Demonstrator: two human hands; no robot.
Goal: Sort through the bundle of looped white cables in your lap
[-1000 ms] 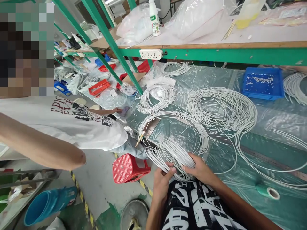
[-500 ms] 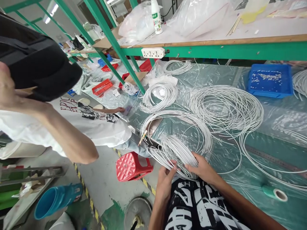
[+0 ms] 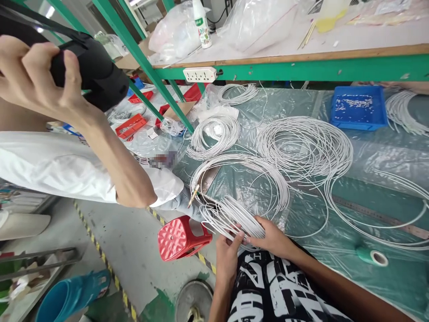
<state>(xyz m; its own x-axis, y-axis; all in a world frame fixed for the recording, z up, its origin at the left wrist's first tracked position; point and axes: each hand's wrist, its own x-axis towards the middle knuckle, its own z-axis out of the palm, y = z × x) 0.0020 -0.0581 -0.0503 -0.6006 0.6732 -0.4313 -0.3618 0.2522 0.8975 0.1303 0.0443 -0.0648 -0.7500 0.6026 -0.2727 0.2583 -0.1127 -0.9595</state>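
Observation:
Close to my body, at the table's near edge, I hold a coiled bundle of white cable (image 3: 236, 212). My left hand (image 3: 229, 250) is closed around its lower left side, thumb on top. On the right side of the same bundle my right hand (image 3: 270, 237) is closed, its fingers partly hidden behind the strands. Just beyond lies a looser cable coil (image 3: 281, 192) on the green table cover. A large heap of coiled cable (image 3: 304, 147) lies farther right, and a smaller coil (image 3: 214, 136) sits behind to the left.
A co-worker's arm (image 3: 124, 170) is raised at the left. A red stool (image 3: 174, 239) stands on the floor. On the table are a blue tray (image 3: 358, 123) with small white pieces, a metal ruler (image 3: 368, 212) and a green tape roll (image 3: 372, 256). A power strip (image 3: 200, 74) is mounted on the shelf edge.
My view has turned slightly right. Both hands still grip the cable bundle, which now appears a little tighter and more tilted. The co-worker has leaned closer, the raised hand now showing at the head.

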